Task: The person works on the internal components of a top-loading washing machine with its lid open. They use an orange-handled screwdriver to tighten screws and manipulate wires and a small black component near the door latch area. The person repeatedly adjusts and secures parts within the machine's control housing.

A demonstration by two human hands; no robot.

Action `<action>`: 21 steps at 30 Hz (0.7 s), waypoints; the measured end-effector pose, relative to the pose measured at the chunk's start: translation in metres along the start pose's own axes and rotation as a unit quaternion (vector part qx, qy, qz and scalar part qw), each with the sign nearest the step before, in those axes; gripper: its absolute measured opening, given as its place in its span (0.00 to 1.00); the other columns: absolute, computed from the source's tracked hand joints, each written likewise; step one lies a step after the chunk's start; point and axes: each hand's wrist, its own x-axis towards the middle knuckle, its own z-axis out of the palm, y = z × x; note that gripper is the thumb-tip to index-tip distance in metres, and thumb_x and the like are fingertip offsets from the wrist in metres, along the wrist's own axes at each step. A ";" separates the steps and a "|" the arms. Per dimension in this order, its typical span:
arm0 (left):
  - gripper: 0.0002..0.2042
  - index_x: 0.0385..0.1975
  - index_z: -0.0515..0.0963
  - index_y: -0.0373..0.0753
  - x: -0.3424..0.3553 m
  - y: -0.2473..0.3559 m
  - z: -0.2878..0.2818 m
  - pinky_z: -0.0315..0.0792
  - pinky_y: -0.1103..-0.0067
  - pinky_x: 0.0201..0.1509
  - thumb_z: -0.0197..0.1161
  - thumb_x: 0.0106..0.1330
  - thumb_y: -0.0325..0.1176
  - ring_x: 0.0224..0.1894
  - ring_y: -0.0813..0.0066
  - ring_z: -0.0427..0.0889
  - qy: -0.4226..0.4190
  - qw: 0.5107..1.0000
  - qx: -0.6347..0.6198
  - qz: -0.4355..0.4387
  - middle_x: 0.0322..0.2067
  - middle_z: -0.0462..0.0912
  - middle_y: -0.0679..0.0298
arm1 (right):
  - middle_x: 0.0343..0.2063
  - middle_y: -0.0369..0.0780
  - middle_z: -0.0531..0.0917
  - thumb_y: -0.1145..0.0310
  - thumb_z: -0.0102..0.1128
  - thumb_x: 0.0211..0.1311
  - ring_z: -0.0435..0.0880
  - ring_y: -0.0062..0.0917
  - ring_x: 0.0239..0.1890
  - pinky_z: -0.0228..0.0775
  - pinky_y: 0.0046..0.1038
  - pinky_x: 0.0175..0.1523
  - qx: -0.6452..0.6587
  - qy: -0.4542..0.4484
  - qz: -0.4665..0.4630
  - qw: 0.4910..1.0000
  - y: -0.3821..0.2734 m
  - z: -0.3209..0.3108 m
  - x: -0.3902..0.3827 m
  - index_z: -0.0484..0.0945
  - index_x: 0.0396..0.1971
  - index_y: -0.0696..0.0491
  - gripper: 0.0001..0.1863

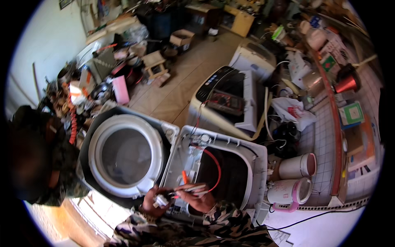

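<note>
My left hand (151, 204) is closed around a small white plastic connector (161, 201) beside the rim of the washing machine tub. Close by on its right, my right hand (199, 201) grips a slim, pale test probe (193, 188) that points toward the connector. A red test lead (219, 168) curves up from the right hand across the upturned washing machine lid (259, 173). An orange-handled tool (184, 177) lies on the lid panel just above my hands. On the washing machine beyond rests a dark multimeter (224, 102), with red wire running from it.
The open washing machine body with a round tub (95, 142) stands at left. A person in camouflage (61, 173) is beside it. Mugs (288, 191), a plastic bag (293, 110) and a tiled ledge (317, 173) lie right. Piled parts and a pink box (120, 89) fill the far left.
</note>
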 end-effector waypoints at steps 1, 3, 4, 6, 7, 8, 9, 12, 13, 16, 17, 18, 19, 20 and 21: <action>0.34 0.49 0.79 0.31 0.005 0.009 0.007 0.75 0.73 0.35 0.44 0.71 0.61 0.31 0.68 0.80 -0.043 0.997 -0.056 -0.008 0.34 0.83 0.56 | 0.31 0.40 0.88 0.70 0.63 0.69 0.83 0.16 0.32 0.76 0.21 0.37 -0.014 -0.005 0.038 0.999 0.003 0.005 0.002 0.85 0.44 0.60 0.10; 0.31 0.41 0.82 0.34 0.001 0.010 0.054 0.63 0.78 0.22 0.52 0.67 0.62 0.20 0.71 0.71 0.160 0.985 0.050 0.036 0.30 0.83 0.58 | 0.32 0.39 0.88 0.71 0.63 0.69 0.83 0.15 0.33 0.76 0.19 0.37 -0.023 -0.007 0.011 1.000 0.014 0.000 0.002 0.85 0.44 0.60 0.10; 0.31 0.41 0.82 0.34 0.003 0.007 0.058 0.66 0.77 0.24 0.53 0.67 0.62 0.23 0.70 0.73 0.139 0.989 0.045 0.029 0.31 0.83 0.58 | 0.32 0.39 0.88 0.71 0.63 0.69 0.83 0.16 0.33 0.76 0.20 0.38 -0.018 0.000 0.010 1.000 0.010 -0.006 -0.001 0.85 0.44 0.60 0.10; 0.30 0.42 0.81 0.35 0.004 0.002 0.062 0.72 0.74 0.33 0.55 0.66 0.61 0.34 0.66 0.78 0.153 0.987 0.037 0.022 0.35 0.84 0.59 | 0.34 0.39 0.88 0.71 0.63 0.69 0.84 0.16 0.35 0.77 0.20 0.39 -0.032 -0.002 0.040 0.999 0.011 -0.013 -0.006 0.85 0.45 0.61 0.10; 0.30 0.42 0.81 0.35 0.003 0.001 0.056 0.74 0.71 0.37 0.56 0.65 0.61 0.40 0.63 0.80 0.140 0.989 0.037 0.016 0.37 0.84 0.59 | 0.35 0.40 0.88 0.71 0.62 0.70 0.84 0.17 0.36 0.77 0.20 0.40 -0.019 -0.002 0.008 1.000 0.012 -0.013 -0.008 0.84 0.46 0.61 0.11; 0.30 0.42 0.81 0.35 0.004 -0.001 0.051 0.74 0.71 0.37 0.57 0.65 0.62 0.40 0.63 0.80 0.136 0.990 0.039 0.012 0.37 0.84 0.59 | 0.35 0.40 0.88 0.71 0.62 0.70 0.84 0.17 0.36 0.77 0.20 0.41 -0.010 -0.010 0.019 1.000 0.008 -0.015 -0.011 0.84 0.46 0.61 0.11; 0.30 0.42 0.81 0.35 0.006 -0.002 0.045 0.74 0.71 0.36 0.57 0.65 0.62 0.39 0.63 0.81 0.130 0.991 0.040 0.007 0.37 0.84 0.58 | 0.36 0.40 0.88 0.71 0.61 0.70 0.84 0.17 0.37 0.77 0.19 0.42 -0.001 -0.018 0.029 0.999 0.004 -0.016 -0.012 0.84 0.46 0.61 0.11; 0.29 0.42 0.83 0.35 0.011 -0.003 0.031 0.74 0.70 0.31 0.58 0.66 0.61 0.33 0.62 0.81 0.119 0.993 0.016 -0.004 0.35 0.86 0.56 | 0.35 0.39 0.88 0.71 0.63 0.69 0.86 0.19 0.39 0.79 0.19 0.44 0.158 -0.029 0.046 0.986 0.022 -0.016 -0.009 0.84 0.43 0.62 0.10; 0.29 0.41 0.83 0.35 0.012 -0.003 0.032 0.73 0.71 0.29 0.57 0.66 0.60 0.31 0.62 0.81 0.131 0.991 0.006 -0.003 0.34 0.86 0.55 | 0.35 0.39 0.87 0.71 0.63 0.69 0.86 0.19 0.39 0.79 0.19 0.44 0.158 -0.037 0.046 0.986 0.020 -0.017 -0.007 0.83 0.43 0.62 0.10; 0.28 0.39 0.83 0.35 0.016 -0.005 0.041 0.68 0.75 0.19 0.56 0.67 0.59 0.20 0.65 0.77 0.169 0.986 -0.004 0.009 0.32 0.86 0.51 | 0.36 0.39 0.87 0.72 0.63 0.69 0.86 0.19 0.40 0.78 0.19 0.45 -0.011 -0.050 0.028 0.998 0.010 -0.022 -0.005 0.83 0.44 0.62 0.10; 0.28 0.39 0.83 0.35 0.016 -0.004 0.042 0.67 0.76 0.17 0.56 0.67 0.59 0.19 0.65 0.76 0.177 0.984 -0.005 0.009 0.32 0.86 0.51 | 0.36 0.40 0.88 0.72 0.62 0.70 0.86 0.19 0.39 0.78 0.19 0.45 -0.013 -0.048 0.022 0.999 0.017 -0.021 -0.005 0.83 0.45 0.62 0.11; 0.28 0.38 0.83 0.34 0.017 -0.004 0.043 0.67 0.76 0.17 0.56 0.67 0.59 0.18 0.65 0.76 0.174 0.985 -0.003 0.010 0.32 0.86 0.51 | 0.37 0.41 0.88 0.71 0.61 0.70 0.86 0.19 0.39 0.78 0.20 0.45 -0.015 -0.044 0.017 0.999 0.021 -0.021 -0.006 0.83 0.46 0.62 0.11; 0.28 0.38 0.83 0.34 0.017 -0.004 0.043 0.67 0.75 0.17 0.56 0.67 0.59 0.18 0.65 0.76 0.171 0.985 -0.001 0.011 0.32 0.86 0.51 | 0.37 0.41 0.88 0.71 0.61 0.70 0.86 0.19 0.39 0.78 0.20 0.45 -0.008 -0.045 0.011 0.999 0.021 -0.022 -0.005 0.83 0.46 0.62 0.11; 0.28 0.38 0.83 0.34 0.017 -0.004 0.043 0.67 0.75 0.18 0.56 0.67 0.59 0.18 0.66 0.76 0.168 0.986 0.000 0.012 0.32 0.86 0.51 | 0.37 0.41 0.88 0.71 0.61 0.70 0.86 0.19 0.39 0.78 0.20 0.45 -0.001 -0.045 0.005 0.999 0.021 -0.022 -0.005 0.83 0.46 0.62 0.11; 0.28 0.38 0.83 0.33 0.016 -0.004 0.046 0.67 0.75 0.18 0.56 0.67 0.58 0.18 0.66 0.75 0.178 0.984 0.001 0.014 0.31 0.86 0.51 | 0.37 0.41 0.88 0.71 0.61 0.71 0.86 0.19 0.39 0.78 0.20 0.45 0.007 -0.046 0.000 0.999 0.023 -0.022 -0.004 0.83 0.46 0.62 0.12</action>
